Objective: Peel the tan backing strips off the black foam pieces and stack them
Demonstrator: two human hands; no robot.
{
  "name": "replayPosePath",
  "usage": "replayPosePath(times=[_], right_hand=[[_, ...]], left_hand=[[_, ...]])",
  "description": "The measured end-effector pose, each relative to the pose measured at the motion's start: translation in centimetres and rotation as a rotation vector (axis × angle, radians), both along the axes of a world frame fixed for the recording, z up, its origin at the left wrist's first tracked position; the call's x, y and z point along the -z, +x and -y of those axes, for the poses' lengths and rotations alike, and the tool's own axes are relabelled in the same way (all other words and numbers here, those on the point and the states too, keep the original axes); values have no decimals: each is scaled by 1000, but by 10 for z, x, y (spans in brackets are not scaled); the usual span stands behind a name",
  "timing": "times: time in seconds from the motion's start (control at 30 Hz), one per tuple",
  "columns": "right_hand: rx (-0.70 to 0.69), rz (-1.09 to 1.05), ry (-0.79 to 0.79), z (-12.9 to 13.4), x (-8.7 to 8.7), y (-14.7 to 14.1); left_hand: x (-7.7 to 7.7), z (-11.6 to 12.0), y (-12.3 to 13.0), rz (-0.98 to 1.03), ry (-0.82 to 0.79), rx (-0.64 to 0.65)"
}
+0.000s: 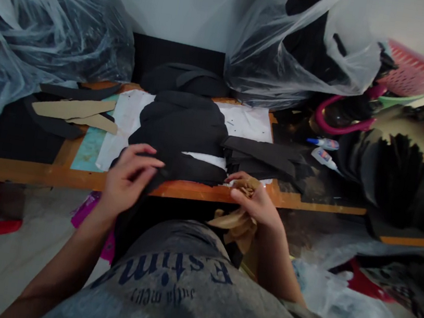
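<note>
Head view: we find the left hand (128,181) with its fingers curled and closed on the edge of a black cut sheet (162,173), which lies on a stack of black material (182,134) and hangs over the front of the orange wooden table (75,179). The right hand (255,202) grips crumpled tan scraps (240,221) in narrowly closed fingers, just past the table edge. A white paper sheet (244,121) lies beneath the stack; tan pattern pieces (74,111) lie to the left, and two glue bottles (325,151) lie to the right.
</note>
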State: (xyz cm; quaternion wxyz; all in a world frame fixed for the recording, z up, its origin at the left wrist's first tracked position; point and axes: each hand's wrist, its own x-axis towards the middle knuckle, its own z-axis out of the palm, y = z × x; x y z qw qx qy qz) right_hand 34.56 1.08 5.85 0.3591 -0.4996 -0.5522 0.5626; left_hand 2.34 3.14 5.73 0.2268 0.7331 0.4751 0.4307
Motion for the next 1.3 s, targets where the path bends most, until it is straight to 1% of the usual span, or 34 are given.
replayPosePath(times=[0.03,0.07,0.13,0.17,0.2,0.27,0.37,0.43,0.5,0.53,0.6,0.67,0.73,0.77,0.83,0.9,1.07,1.17,1.3], right_hand=[[-57,16,15,1,-5,-7],[-99,16,27,2,-9,-16],[-145,25,56,3,-15,-30],[-158,47,75,3,-16,-35],[-168,77,94,3,-16,-37],[-167,128,114,3,-15,-35],[-148,56,72,3,-12,-30],[-185,-3,34,3,-11,-31],[-238,11,31,3,-11,-35],[-241,33,34,3,-11,-36],[-171,51,30,1,-10,-35],[-10,33,24,-3,-6,-26],[175,6,23,-8,2,-14],[252,-3,19,-11,6,-8],[360,6,8,-17,15,0],[397,51,5,-21,24,2],[377,160,9,-23,37,-7],[363,224,34,-23,41,-11],[367,307,72,-21,45,-14]], left_hand=[[-2,3,11,-104,30,116],[-2,7,23,-140,46,231],[-1,12,42,-142,28,413],[1,14,48,-134,0,464],[3,15,52,-112,-39,483],[8,17,52,-33,-135,446],[13,20,46,72,-250,379],[14,23,44,93,-274,402],[13,24,46,115,-291,433],[11,24,46,127,-310,428],[9,22,43,123,-363,367],[9,18,35,63,-400,252],[13,15,23,22,-404,105],[16,14,18,32,-399,25],[24,13,10,91,-395,-113],[31,14,8,136,-392,-204],[40,13,10,164,-336,-315],[45,12,9,179,-309,-324],[54,14,5,128,-297,-320]])
